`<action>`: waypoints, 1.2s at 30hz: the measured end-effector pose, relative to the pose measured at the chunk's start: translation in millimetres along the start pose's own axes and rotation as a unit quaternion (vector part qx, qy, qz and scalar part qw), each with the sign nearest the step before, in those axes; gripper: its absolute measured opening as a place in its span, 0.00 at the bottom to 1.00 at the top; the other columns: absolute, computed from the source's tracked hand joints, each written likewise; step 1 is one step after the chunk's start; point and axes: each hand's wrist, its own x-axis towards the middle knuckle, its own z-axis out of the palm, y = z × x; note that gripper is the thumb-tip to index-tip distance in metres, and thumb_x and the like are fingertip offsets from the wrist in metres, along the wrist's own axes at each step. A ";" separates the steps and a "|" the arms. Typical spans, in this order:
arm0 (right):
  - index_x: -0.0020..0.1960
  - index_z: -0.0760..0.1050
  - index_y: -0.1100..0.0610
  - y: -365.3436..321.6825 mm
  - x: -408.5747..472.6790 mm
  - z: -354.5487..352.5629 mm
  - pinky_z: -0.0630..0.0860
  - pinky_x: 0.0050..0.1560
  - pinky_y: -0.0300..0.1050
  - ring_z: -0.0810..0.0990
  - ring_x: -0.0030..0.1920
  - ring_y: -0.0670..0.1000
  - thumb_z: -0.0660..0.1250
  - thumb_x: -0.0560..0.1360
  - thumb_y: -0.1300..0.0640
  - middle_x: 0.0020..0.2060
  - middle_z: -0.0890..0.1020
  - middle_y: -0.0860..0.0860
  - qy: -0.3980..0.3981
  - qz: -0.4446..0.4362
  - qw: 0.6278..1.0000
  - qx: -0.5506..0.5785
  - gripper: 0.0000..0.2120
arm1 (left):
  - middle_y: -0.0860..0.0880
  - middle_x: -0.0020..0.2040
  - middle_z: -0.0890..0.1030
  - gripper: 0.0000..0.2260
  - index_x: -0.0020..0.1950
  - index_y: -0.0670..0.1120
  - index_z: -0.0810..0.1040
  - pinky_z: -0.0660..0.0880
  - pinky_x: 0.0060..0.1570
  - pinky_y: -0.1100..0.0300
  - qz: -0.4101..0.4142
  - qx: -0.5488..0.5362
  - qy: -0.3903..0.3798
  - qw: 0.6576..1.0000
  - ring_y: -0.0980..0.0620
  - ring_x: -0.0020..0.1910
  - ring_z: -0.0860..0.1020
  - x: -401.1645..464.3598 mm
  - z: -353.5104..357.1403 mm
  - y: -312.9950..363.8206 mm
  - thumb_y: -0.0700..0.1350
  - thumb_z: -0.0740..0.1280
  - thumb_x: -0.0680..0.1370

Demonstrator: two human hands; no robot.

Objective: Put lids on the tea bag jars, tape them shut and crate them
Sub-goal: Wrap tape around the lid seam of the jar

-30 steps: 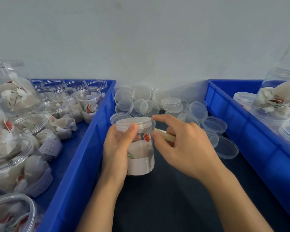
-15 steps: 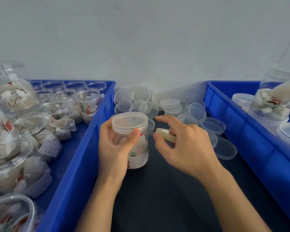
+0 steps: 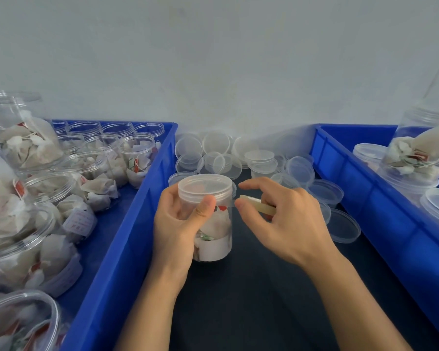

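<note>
A clear jar of tea bags (image 3: 214, 231) with a clear lid (image 3: 204, 186) on it stands over the dark table (image 3: 251, 300). My left hand (image 3: 179, 229) grips the jar, with the thumb pressed just under the lid. My right hand (image 3: 281, 221) holds a roll of clear tape (image 3: 257, 205) right beside the lid's edge. A short strip of tape seems to run from the roll to the jar.
Several loose clear lids (image 3: 260, 159) lie at the back of the table. The blue crate on the left (image 3: 127, 249) holds several open jars of tea bags (image 3: 137, 158). The blue crate on the right (image 3: 365, 198) holds lidded jars (image 3: 416, 158).
My left hand has shifted the jar slightly and turned it; the right hand stays beside the lid with the tape roll.
</note>
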 end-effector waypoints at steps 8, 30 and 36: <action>0.58 0.81 0.40 1.2 1.3 -1.2 0.73 0.33 0.41 0.78 0.31 0.46 0.58 0.75 0.30 0.25 0.74 0.42 -0.008 0.009 1.000 0.004 0.22 | 0.49 0.61 0.87 0.31 0.67 0.47 0.80 0.82 0.58 0.50 -0.034 0.010 -0.043 0.998 0.48 0.61 0.85 -1.6 0.2 -0.6 0.62 0.76 0.70; 0.50 0.78 0.40 7.5 5.2 -13.0 0.71 0.39 0.45 0.76 0.36 0.48 0.64 0.82 0.38 0.33 0.79 0.43 -0.154 0.031 0.987 0.025 0.08 | 0.64 0.55 0.85 0.30 0.63 0.62 0.79 0.76 0.50 0.65 -0.052 0.183 -0.082 0.978 0.67 0.55 0.82 2.8 3.6 7.9 0.73 0.70 0.65; 0.49 0.77 0.40 -0.1 4.2 -13.8 0.72 0.38 0.45 0.77 0.36 0.49 0.63 0.82 0.38 0.31 0.78 0.45 -0.140 0.022 0.990 -0.011 0.09 | 0.60 0.64 0.82 0.33 0.74 0.66 0.71 0.78 0.64 0.52 -0.029 0.169 -0.081 0.982 0.56 0.62 0.82 1.7 5.8 9.8 0.71 0.68 0.69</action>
